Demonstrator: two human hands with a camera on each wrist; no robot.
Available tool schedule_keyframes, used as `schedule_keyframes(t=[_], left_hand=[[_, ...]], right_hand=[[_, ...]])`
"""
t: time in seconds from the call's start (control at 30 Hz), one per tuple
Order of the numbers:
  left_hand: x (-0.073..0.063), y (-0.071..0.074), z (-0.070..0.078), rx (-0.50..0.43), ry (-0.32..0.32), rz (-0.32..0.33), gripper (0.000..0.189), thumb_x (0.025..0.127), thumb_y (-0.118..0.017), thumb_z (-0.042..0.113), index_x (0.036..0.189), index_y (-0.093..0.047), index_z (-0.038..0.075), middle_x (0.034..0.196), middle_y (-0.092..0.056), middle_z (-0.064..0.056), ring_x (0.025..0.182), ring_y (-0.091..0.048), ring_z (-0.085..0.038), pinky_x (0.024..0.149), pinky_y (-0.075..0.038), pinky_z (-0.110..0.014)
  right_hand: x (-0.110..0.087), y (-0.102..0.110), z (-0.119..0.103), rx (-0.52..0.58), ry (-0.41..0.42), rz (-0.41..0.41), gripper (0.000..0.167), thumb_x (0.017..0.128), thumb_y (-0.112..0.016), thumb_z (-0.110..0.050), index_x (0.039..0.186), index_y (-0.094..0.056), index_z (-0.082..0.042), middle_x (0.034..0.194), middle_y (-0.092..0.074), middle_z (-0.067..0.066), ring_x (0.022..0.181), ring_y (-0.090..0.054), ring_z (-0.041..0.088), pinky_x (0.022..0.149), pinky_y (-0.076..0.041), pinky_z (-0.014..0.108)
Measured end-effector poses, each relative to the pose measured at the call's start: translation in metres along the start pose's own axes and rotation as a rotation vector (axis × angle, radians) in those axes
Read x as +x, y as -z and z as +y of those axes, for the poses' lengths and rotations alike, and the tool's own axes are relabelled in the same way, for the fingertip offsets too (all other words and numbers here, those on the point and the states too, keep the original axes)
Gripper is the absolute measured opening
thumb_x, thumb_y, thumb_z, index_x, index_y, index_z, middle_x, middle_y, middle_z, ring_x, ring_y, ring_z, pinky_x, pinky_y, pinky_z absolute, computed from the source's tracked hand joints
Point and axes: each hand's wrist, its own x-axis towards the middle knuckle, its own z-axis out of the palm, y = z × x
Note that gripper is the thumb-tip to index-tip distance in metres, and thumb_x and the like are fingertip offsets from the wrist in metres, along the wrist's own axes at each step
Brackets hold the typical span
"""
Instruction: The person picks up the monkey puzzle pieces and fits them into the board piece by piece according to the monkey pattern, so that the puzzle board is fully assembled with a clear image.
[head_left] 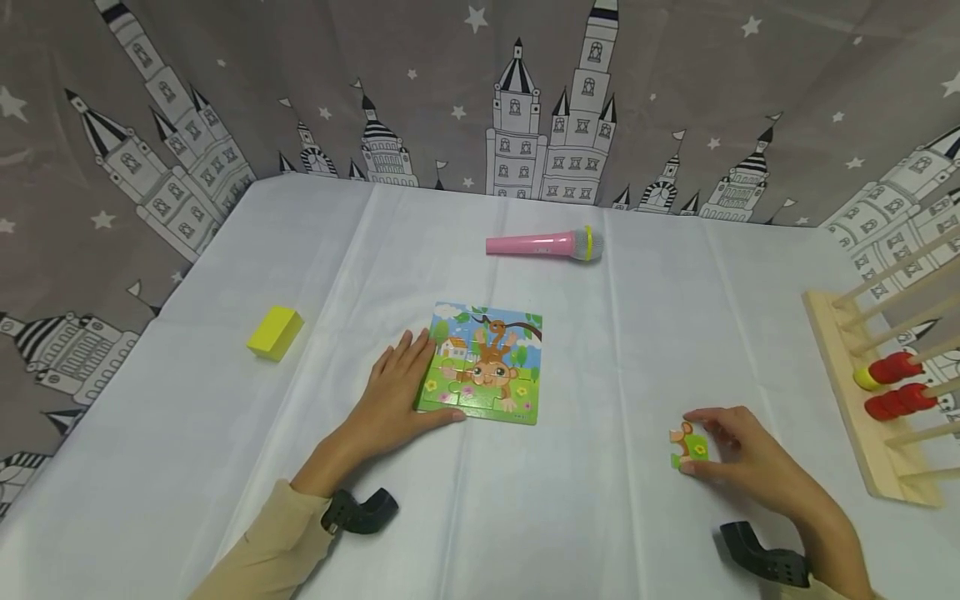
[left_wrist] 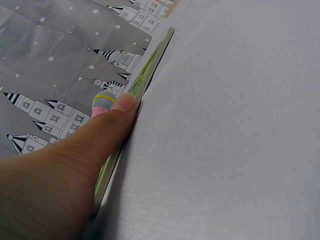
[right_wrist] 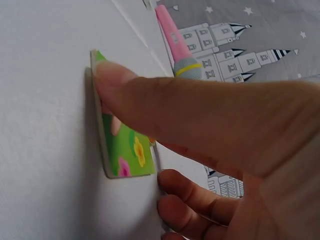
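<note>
A square jigsaw puzzle (head_left: pixel 491 367) with a monkey hanging from a branch lies on the white cloth. My left hand (head_left: pixel 392 402) rests against its left side, fingers straight and thumb on the lower border. In the left wrist view the thumb (left_wrist: pixel 112 125) presses on the puzzle's edge (left_wrist: pixel 162 50). Off to the right, my right hand (head_left: pixel 757 462) pinches a puzzle piece (head_left: pixel 699 447) between thumb and fingers. The right wrist view shows that piece (right_wrist: pixel 125 155) tilted, green with a yellow and a pink flower; the thumb covers part of it.
A pink toy microphone (head_left: pixel 536 244) lies behind the puzzle. To the left is a yellow block (head_left: pixel 275 333). On the far right stands a wooden rack (head_left: pixel 862 400) with rods and red and yellow beads. A grey castle-print curtain (head_left: pixel 420 50) borders the table.
</note>
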Motion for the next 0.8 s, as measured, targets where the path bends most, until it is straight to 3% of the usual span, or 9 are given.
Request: schedule_keyframes(t=[0.43, 0.63, 0.8], left_hand=[[-0.0008, -0.0014, 0.0000, -0.009, -0.010, 0.013, 0.102, 0.073, -0.063, 0.059, 0.145, -0.017, 0.002, 0.153, -0.011, -0.013, 0.142, -0.002, -0.030, 0.112, -0.005, -0.050], [-0.0009, -0.0014, -0.0002, -0.005, -0.009, 0.013, 0.102, 0.073, -0.062, 0.059, 0.145, -0.016, 0.003, 0.153, -0.010, -0.013, 0.142, -0.001, -0.030, 0.112, -0.005, -0.051], [-0.0002, -0.0017, -0.0002, -0.006, -0.003, 0.006, 0.102, 0.074, -0.061, 0.061, 0.145, -0.015, 0.004, 0.153, -0.009, -0.012, 0.142, 0.000, -0.029, 0.113, -0.004, -0.050]], right_hand=[[-0.0010, -0.0049, -0.0044, 0.012, 0.004, 0.034, 0.061, 0.067, -0.079, -0.029, 0.114, -0.050, -0.003, 0.110, -0.048, 0.013, 0.096, -0.044, 0.019, 0.072, -0.038, 0.015], [0.0005, -0.0051, -0.0082, -0.002, 0.004, 0.086, 0.052, 0.070, -0.077, -0.029, 0.110, -0.049, -0.010, 0.102, -0.060, 0.004, 0.088, -0.049, 0.002, 0.074, -0.042, 0.015], [0.0004, -0.0045, -0.0085, 0.043, 0.027, 0.072, 0.053, 0.075, -0.074, -0.024, 0.119, -0.047, -0.014, 0.099, -0.063, 0.005, 0.085, -0.056, 0.002, 0.071, -0.047, 0.017]])
